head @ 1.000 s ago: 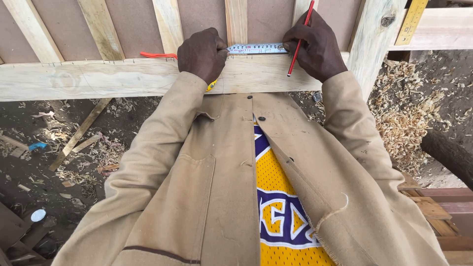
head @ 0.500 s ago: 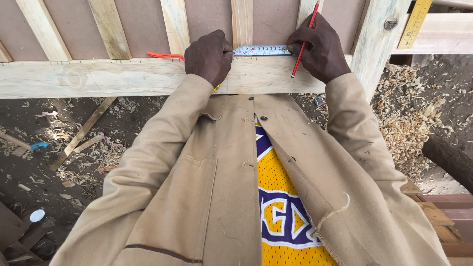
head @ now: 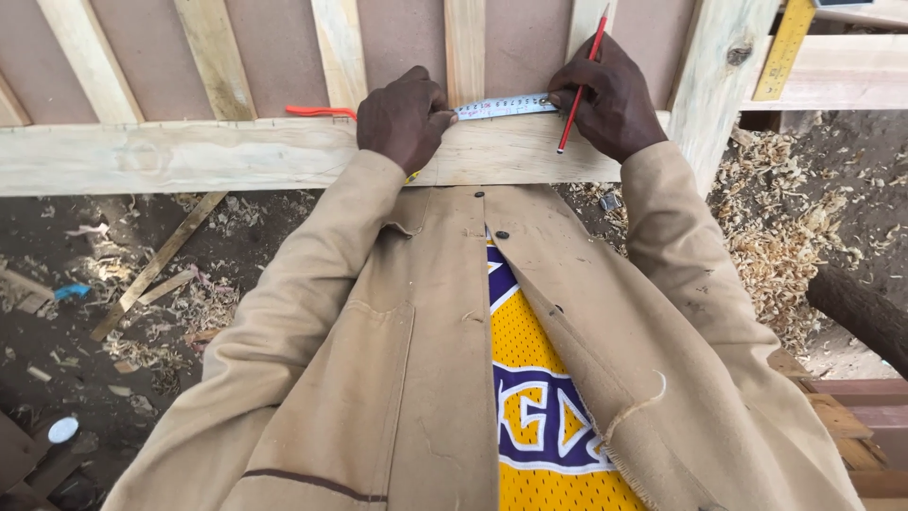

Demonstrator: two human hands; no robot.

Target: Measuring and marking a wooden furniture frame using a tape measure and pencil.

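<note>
We've got both hands up on the wooden rail (head: 236, 156) of this slatted frame. Our left hand (head: 402, 118) is curled down on the tape measure (head: 506, 106), pinning it flat along the top edge of the rail, fingers closed over the near end. Our right hand (head: 610, 99) sits just beside it at the tape's far end, pinching a red pencil (head: 580, 80) that stands tilted, tip resting on the rail right below the blade. So the hands are apart, with the short stretch of tape showing between them. Something red (head: 317, 112) pokes out left of our left hand, can't tell what. Wood shavings (head: 785, 208) cover the ground to the right, and a yellow ruler (head: 785, 47) leans at the top corner.
</note>
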